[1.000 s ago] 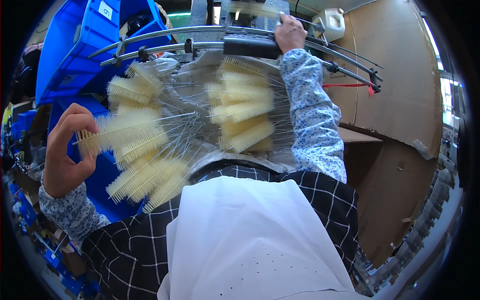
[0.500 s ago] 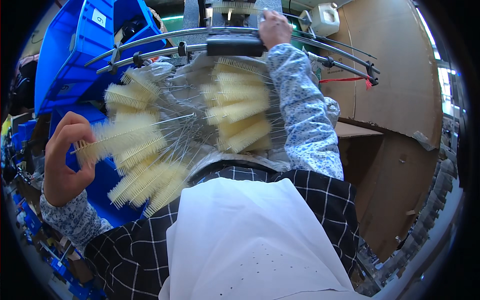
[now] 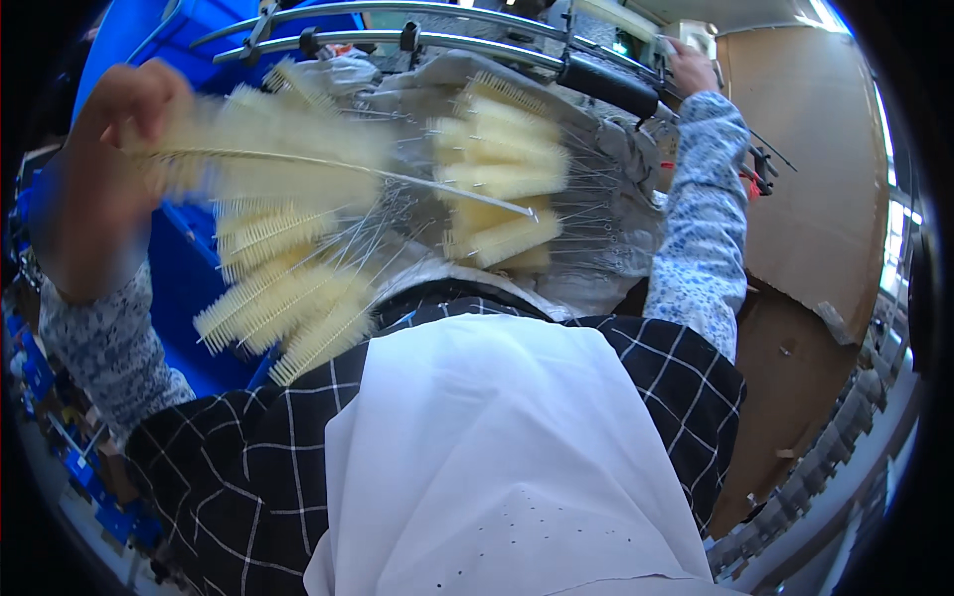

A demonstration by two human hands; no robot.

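Note:
My left hand (image 3: 114, 169), smeared by motion, is closed around the bristle end of a cream bristle brush (image 3: 268, 164). This brush is raised over the left pile, its twisted wire stem (image 3: 457, 194) pointing right. Beneath it lie several like brushes (image 3: 283, 288), bristles to the left and wires to the right. A second pile of brushes (image 3: 502, 169) lies in the middle, wires also to the right. At the far right end of the metal rails, my right hand (image 3: 693, 70) is closed beside a black roller (image 3: 608, 84); its fingers partly hide what they grip.
Two curved metal rails (image 3: 427, 40) cross the far side. Blue bins (image 3: 189, 40) stand at the left, and a large cardboard sheet (image 3: 815, 179) on the right. Grey cloth (image 3: 616, 263) lies under the brushes. Red ribbon (image 3: 760, 184) hangs by the rail end.
My right hand and the black roller have moved right along the rails. My left hand has lifted the brush up and away from the left pile. The whole view has shifted somewhat.

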